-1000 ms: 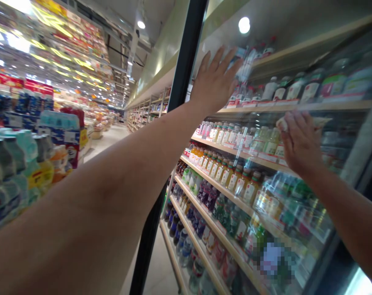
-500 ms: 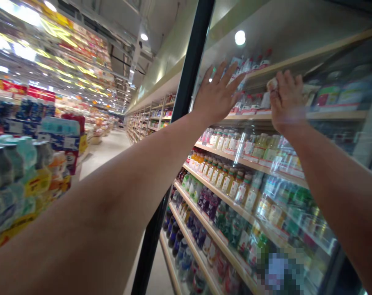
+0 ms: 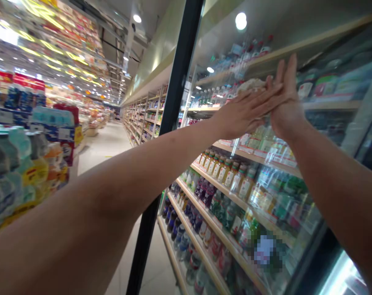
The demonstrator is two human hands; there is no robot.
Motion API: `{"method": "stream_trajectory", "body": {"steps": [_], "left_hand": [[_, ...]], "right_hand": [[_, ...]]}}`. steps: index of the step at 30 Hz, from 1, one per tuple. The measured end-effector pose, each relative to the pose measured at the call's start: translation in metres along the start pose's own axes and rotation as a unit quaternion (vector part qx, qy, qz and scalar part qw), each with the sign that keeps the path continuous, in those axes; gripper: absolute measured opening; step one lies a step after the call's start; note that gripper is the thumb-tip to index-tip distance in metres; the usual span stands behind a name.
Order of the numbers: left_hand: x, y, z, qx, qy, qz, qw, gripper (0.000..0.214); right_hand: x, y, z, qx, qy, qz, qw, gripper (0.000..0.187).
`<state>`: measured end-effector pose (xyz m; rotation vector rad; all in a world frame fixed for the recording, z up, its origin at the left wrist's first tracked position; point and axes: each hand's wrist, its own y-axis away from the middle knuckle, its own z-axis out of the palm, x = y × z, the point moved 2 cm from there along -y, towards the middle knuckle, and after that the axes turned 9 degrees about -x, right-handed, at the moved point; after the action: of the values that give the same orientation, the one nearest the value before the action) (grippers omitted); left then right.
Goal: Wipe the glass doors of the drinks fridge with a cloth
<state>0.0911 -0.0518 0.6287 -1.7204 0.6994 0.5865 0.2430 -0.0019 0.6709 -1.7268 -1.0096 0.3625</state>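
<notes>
My right hand lies against the glass door of a drinks cooler, fingers pointing up, pinning a crumpled white cloth to the pane. My left hand reaches across from the left with its fingers stretched out flat. Its fingertips overlap my right hand's fingers just below the cloth. Whether the left fingers touch the cloth I cannot tell. Behind the glass stand rows of bottled drinks on wooden shelves.
The door's black frame runs from top to floor just left of my left arm. Further cooler shelves line the aisle on the right. A display of bottled drinks stands on the left side.
My left hand has slid right along the glass from near the frame until it overlaps my right hand. My right hand with the cloth rose from the lower shelf level to the upper one.
</notes>
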Motion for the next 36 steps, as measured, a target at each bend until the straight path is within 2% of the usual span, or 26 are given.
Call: {"method": "stream_trajectory", "body": {"steps": [2,4,8,10,12,16,20,25,27,29,31,34,36], "left_hand": [[0.008,-0.006,0.011,-0.002,-0.012,-0.003,1.000,0.054],[0.010,-0.009,0.018,0.000,-0.024,-0.002,1.000,0.055],[0.007,-0.010,0.016,-0.018,-0.015,0.001,1.000,0.050],[0.008,-0.010,0.010,-0.031,-0.001,-0.004,1.000,0.046],[0.008,-0.010,0.005,-0.038,0.007,-0.011,0.999,0.043],[0.004,0.000,-0.006,-0.043,-0.009,0.004,0.999,0.032],[-0.010,0.015,-0.018,-0.031,-0.072,0.015,0.997,0.036],[-0.034,0.015,-0.022,-0.010,-0.086,-0.069,0.994,0.047],[-0.034,0.012,-0.020,-0.029,-0.063,-0.095,0.993,0.050],[-0.024,0.016,-0.015,-0.048,-0.044,-0.114,0.991,0.052],[-0.002,0.029,-0.010,-0.063,-0.030,-0.082,0.994,0.052],[0.030,0.056,-0.003,-0.094,-0.018,0.081,0.992,0.048],[0.031,0.066,-0.003,-0.110,-0.015,0.130,0.985,0.048]], "right_hand": [[0.009,0.016,-0.011,0.023,-0.020,0.012,0.999,0.065],[0.018,0.048,-0.015,0.029,0.035,0.041,0.998,0.065],[0.032,0.133,0.003,-0.011,0.220,0.075,0.973,0.059],[0.035,0.164,0.013,-0.002,0.256,0.068,0.964,0.059],[0.036,0.181,0.020,0.015,0.262,0.059,0.963,0.060],[0.035,0.185,0.021,0.033,0.257,0.047,0.965,0.060],[0.037,0.184,0.018,0.039,0.257,0.042,0.965,0.059],[0.039,0.186,0.018,0.058,0.258,0.028,0.964,0.059],[0.038,0.187,0.018,0.061,0.257,0.024,0.964,0.060],[0.036,0.186,0.019,0.064,0.257,0.024,0.964,0.060],[0.034,0.186,0.019,0.064,0.253,0.036,0.965,0.060],[0.032,0.186,0.019,0.056,0.250,0.050,0.965,0.060],[0.032,0.186,0.020,0.048,0.251,0.056,0.965,0.060]]}}
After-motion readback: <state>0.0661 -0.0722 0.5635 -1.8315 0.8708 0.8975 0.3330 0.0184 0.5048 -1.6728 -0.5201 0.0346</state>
